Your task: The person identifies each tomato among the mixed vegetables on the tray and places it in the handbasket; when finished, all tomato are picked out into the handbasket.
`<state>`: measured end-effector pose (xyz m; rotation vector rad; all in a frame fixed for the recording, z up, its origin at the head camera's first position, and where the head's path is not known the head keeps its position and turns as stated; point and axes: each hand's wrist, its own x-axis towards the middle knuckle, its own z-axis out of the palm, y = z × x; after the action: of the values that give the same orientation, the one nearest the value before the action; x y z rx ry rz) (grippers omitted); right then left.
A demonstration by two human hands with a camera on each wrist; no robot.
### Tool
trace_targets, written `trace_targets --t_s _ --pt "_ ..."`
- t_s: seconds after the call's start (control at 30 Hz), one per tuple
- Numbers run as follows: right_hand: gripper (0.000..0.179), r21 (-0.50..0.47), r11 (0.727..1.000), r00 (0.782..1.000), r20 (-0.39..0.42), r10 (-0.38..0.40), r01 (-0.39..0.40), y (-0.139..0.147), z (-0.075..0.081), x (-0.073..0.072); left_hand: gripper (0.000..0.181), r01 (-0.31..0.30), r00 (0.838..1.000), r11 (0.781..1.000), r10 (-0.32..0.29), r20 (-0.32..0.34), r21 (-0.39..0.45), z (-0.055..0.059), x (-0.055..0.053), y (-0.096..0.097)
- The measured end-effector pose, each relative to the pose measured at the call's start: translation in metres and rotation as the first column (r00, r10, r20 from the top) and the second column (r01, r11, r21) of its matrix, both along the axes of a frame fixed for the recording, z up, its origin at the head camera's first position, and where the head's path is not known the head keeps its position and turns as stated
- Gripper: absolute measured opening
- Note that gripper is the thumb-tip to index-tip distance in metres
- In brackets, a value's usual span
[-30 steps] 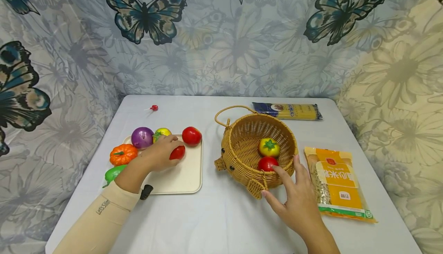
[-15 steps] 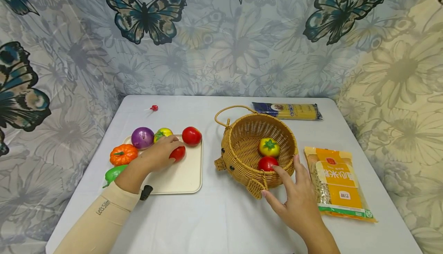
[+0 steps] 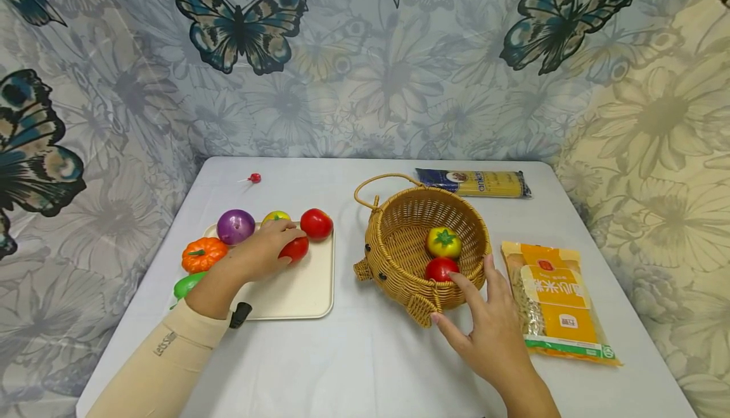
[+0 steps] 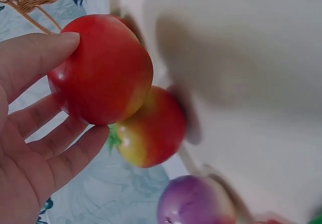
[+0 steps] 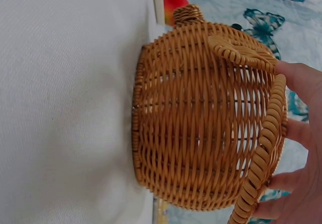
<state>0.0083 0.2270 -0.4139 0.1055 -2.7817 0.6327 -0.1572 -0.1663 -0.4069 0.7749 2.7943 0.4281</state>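
Observation:
My left hand [image 3: 265,252] grips a smooth red tomato [image 4: 100,70] between thumb and fingers, over the cream tray [image 3: 310,291]. In the left wrist view another tomato [image 4: 156,128], red and yellow with a green stem, shows behind it. My right hand [image 3: 492,332] holds the near right rim of a fish-shaped wicker basket [image 3: 393,282], thumb at its woven fin and fingers over the edge. Inside the basket are a yellow-green tomato [image 3: 443,242] and a red tomato [image 3: 440,270]. In the right wrist view the basket's side and handle [image 5: 261,148] fill the middle.
On and around the tray are a red tomato [image 3: 316,224], a purple onion-like vegetable [image 3: 236,227], an orange pumpkin [image 3: 204,254] and a green vegetable [image 3: 188,285]. Behind the basket lies a pasta packet [image 3: 485,183], with a grain bag [image 3: 561,304] at right. A small red item [image 3: 255,178] lies back left.
My left hand and the red tomato have shifted slightly up and right in the head view, covering more of the yellow-green one behind. The right hand and the basket have stayed put.

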Motion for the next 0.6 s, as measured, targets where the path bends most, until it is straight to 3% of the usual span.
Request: trace_targets --t_s 0.3,0.6 --pt "0.070 -0.002 1.000 1.000 -0.001 -0.001 0.001 0.000 -0.001 0.000 0.050 0.068 0.992 0.996 -0.063 -0.111 0.050 0.023 0.005 0.008" --pt "0.070 -0.011 1.000 1.000 -0.010 0.008 -0.008 0.001 -0.002 0.000 0.050 0.108 0.987 0.993 -0.101 -0.123 0.053 0.046 0.003 0.026"
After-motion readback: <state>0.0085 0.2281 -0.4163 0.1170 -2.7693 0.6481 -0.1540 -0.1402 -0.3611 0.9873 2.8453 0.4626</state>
